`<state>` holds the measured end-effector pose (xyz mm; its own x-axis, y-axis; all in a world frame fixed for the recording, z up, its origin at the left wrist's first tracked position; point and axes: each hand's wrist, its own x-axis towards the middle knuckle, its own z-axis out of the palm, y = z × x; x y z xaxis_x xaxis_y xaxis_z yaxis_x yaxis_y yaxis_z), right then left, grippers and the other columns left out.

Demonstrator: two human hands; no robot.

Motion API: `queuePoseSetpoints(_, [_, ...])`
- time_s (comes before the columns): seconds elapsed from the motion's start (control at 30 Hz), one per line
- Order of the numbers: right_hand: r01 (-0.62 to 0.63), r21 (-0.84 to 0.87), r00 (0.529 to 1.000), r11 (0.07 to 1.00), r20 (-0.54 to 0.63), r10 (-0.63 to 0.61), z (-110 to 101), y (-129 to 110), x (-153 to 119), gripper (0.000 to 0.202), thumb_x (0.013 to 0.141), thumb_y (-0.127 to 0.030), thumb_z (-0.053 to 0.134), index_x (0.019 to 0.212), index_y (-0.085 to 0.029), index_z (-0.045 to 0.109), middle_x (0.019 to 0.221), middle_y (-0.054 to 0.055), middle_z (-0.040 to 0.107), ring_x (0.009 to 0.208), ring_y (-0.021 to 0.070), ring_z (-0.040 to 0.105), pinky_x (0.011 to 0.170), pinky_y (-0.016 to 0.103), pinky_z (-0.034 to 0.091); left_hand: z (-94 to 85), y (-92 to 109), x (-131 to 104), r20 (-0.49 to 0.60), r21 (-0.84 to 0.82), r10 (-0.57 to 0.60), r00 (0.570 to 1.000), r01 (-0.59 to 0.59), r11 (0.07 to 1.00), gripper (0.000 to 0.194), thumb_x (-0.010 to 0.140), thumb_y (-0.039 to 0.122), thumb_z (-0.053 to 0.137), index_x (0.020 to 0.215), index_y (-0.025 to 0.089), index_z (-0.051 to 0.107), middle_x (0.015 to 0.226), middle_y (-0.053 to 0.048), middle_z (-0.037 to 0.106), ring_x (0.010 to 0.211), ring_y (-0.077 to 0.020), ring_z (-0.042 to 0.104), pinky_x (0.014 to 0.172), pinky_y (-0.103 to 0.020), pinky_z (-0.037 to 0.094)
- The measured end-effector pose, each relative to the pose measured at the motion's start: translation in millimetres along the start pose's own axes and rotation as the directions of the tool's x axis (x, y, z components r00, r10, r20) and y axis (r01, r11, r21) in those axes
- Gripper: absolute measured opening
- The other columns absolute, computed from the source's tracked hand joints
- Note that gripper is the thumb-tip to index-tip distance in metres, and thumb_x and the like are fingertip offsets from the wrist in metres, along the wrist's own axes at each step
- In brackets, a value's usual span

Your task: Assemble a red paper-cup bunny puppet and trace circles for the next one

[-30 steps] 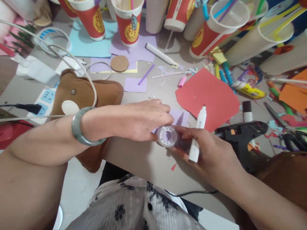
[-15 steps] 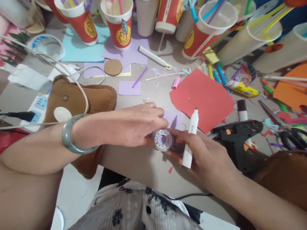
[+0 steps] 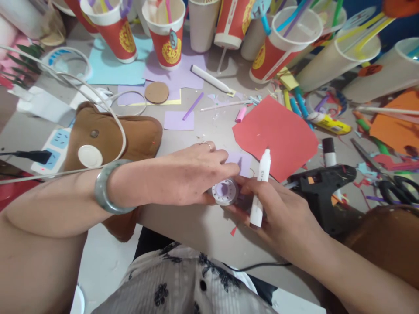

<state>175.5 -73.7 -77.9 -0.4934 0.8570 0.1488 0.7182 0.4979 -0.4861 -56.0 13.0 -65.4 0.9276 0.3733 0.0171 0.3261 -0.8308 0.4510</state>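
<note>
A small roll of clear tape [image 3: 225, 192], with a white core ringed by dark marks, is between my hands over a piece of purple paper [image 3: 240, 162]. My left hand [image 3: 199, 172], with a ring and a jade-like bangle, is closed at its left edge; some fingertips are hidden. My right hand [image 3: 278, 205] holds an uncapped white marker [image 3: 261, 185] between thumb and fingers, its dark tip pointing away from me. Its fingertips also touch the roll's right side. Through the roll's centre shows purple.
A red paper sheet [image 3: 278, 135] lies just beyond my right hand. A black glue gun [image 3: 327, 192] and scissors [image 3: 386, 174] are on the right. A brown stuffed piece [image 3: 140, 135] lies left, below a white cable. Several cups, including a red cup [image 3: 166, 48], line the back.
My left hand has shifted slightly right, its index finger now reaching over the far edge of the tape roll. My right hand and the marker stay almost still.
</note>
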Motion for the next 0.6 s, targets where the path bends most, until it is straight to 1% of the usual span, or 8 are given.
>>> queuePoseSetpoints(0.17, [0.011, 0.004, 1.0, 1.0, -0.001, -0.011, 1, 1, 0, 0.019, 0.092, -0.023, 0.061, 0.111, -0.022, 0.062, 0.083, 0.007, 0.074, 0.071, 0.0247, 0.071, 0.057, 0.032, 0.052, 1.6, 2, 0, 0.001, 0.036, -0.001, 1.0, 0.001, 0.999, 0.02, 0.096, 0.036, 0.066, 0.106, 0.02, 0.06, 0.104, -0.01, 0.067, 0.09, -0.0233, 0.059, 0.084, -0.036, 0.042])
queuePoseSetpoints(0.23, [-0.005, -0.003, 1.0, 1.0, 0.009, 0.005, 1, 2, 0, 0.017, 0.091, -0.025, 0.062, 0.108, -0.023, 0.063, 0.085, 0.007, 0.075, 0.072, 0.0253, 0.071, 0.058, 0.033, 0.053, 2.3, 2, 0, -0.015, 0.036, -0.001, 1.0, 0.002, 0.999, 0.019, 0.097, 0.036, 0.065, 0.105, 0.02, 0.061, 0.105, -0.01, 0.067, 0.091, -0.0235, 0.059, 0.083, -0.036, 0.042])
queuePoseSetpoints(0.33, [-0.026, -0.022, 0.999, 0.999, 0.04, 0.027, -2, 1, -1, 0.021, 0.089, -0.026, 0.064, 0.109, -0.022, 0.061, 0.089, 0.009, 0.076, 0.073, 0.0261, 0.072, 0.058, 0.034, 0.054, 2.9, 2, -1, -0.05, 0.016, 0.001, 0.999, -0.001, 1.0, 0.018, 0.097, 0.036, 0.064, 0.103, 0.019, 0.061, 0.102, -0.01, 0.067, 0.09, -0.0237, 0.059, 0.083, -0.037, 0.042])
queuePoseSetpoints(0.43, [0.023, -0.057, 0.998, 0.998, 0.056, -0.019, -13, -6, -6, 0.028, 0.09, -0.021, 0.059, 0.118, -0.023, 0.06, 0.094, 0.01, 0.077, 0.077, 0.0277, 0.073, 0.059, 0.036, 0.056, 3.1, 2, -1, -0.048, 0.008, 0.001, 0.999, 0.0, 1.0, 0.019, 0.094, 0.034, 0.067, 0.103, 0.019, 0.061, 0.1, -0.01, 0.067, 0.089, -0.0237, 0.059, 0.082, -0.036, 0.042])
queuePoseSetpoints(0.5, [0.058, -0.074, 0.998, 0.996, 0.021, -0.056, -24, -13, -13, 0.039, 0.092, -0.015, 0.052, 0.129, -0.025, 0.059, 0.101, 0.01, 0.078, 0.083, 0.0294, 0.075, 0.064, 0.039, 0.059, 4.0, 3, 1, -0.017, 0.031, -0.018, 1.0, 0.019, 0.999, 0.021, 0.09, 0.032, 0.072, 0.103, 0.018, 0.061, 0.1, -0.01, 0.067, 0.089, -0.0241, 0.06, 0.081, -0.036, 0.042])
queuePoseSetpoints(0.53, [0.054, -0.068, 0.998, 0.996, -0.009, -0.055, -29, -16, -17, 0.046, 0.092, -0.014, 0.05, 0.135, -0.027, 0.057, 0.105, 0.01, 0.079, 0.085, 0.0301, 0.076, 0.066, 0.041, 0.061, 4.6, 3, 2, -0.002, 0.048, -0.037, 0.999, 0.037, 0.998, 0.024, 0.088, 0.032, 0.075, 0.102, 0.018, 0.061, 0.1, -0.01, 0.067, 0.089, -0.0246, 0.06, 0.081, -0.036, 0.042])
queuePoseSetpoints(0.6, [0.011, -0.026, 0.999, 1.0, -0.036, -0.012, -39, -21, -27, 0.053, 0.092, -0.019, 0.055, 0.143, -0.033, 0.057, 0.108, 0.009, 0.08, 0.084, 0.031, 0.078, 0.066, 0.043, 0.063, 6.2, 3, 4, 0.008, 0.073, -0.066, 0.998, 0.065, 0.995, 0.028, 0.083, 0.031, 0.079, 0.1, 0.018, 0.062, 0.099, -0.01, 0.068, 0.089, -0.0252, 0.061, 0.08, -0.036, 0.042])
